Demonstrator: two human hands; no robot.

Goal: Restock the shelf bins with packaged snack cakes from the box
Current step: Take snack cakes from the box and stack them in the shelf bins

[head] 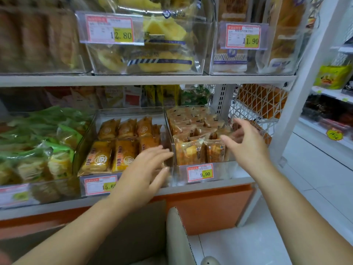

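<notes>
Left hand (147,169) and right hand (246,142), grip apart and empty, flank the snack cakes (193,150) standing in the clear bin (225,169) at centre right. A clumsy push could topple that tightly packed front row.

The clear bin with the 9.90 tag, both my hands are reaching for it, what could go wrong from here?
1. The bin looks heaped to its rim with snack cakes; pressing with the right hand could crush packs or tip them over the front.
2. The left hand is by the divider, so a pack might slide into the neighbouring bin of orange-wrapped cakes.
</notes>
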